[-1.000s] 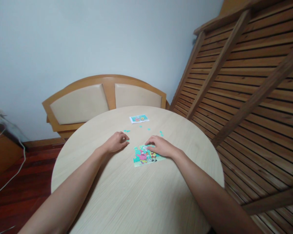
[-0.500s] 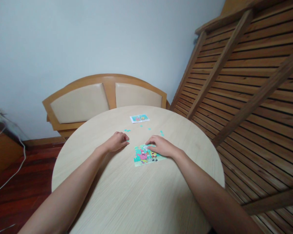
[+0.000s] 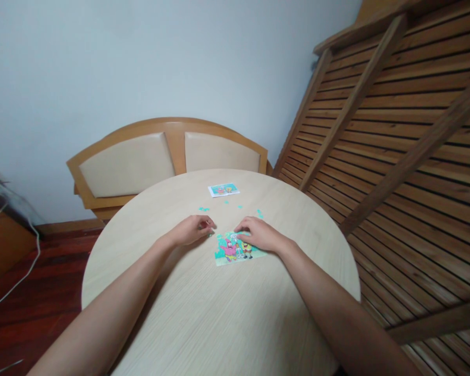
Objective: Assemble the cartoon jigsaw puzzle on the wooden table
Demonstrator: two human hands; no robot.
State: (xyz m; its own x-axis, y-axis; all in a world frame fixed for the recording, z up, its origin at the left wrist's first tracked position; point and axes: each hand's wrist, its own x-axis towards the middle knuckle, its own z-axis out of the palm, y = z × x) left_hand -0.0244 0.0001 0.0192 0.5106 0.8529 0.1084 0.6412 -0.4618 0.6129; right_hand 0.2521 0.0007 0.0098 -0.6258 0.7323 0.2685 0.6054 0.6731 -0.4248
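Observation:
A partly assembled jigsaw puzzle (image 3: pixel 230 254) with cartoon figures on a turquoise ground lies flat on the round table. My right hand (image 3: pixel 260 233) rests on its upper right part, fingers apart, covering some of it. Just left of the puzzle's upper left corner, my left hand (image 3: pixel 196 230) pinches a small puzzle piece (image 3: pixel 210 235), mostly hidden by the fingers. Beyond the hands lie several loose turquoise pieces, among them a left group (image 3: pixel 204 209), a single piece (image 3: pixel 226 202) and a right group (image 3: pixel 260 213).
A reference picture card (image 3: pixel 223 190) lies toward the far side of the pale wooden table (image 3: pixel 188 313). Behind the table stands a padded headboard (image 3: pixel 129 162) against the wall. A slatted wooden frame (image 3: pixel 376 130) leans at the right. White cables (image 3: pixel 37 250) hang at the left.
My left hand has moved slightly right and toward me, bringing the puzzle piece closer to the puzzle. My right hand stays nearly still on the puzzle.

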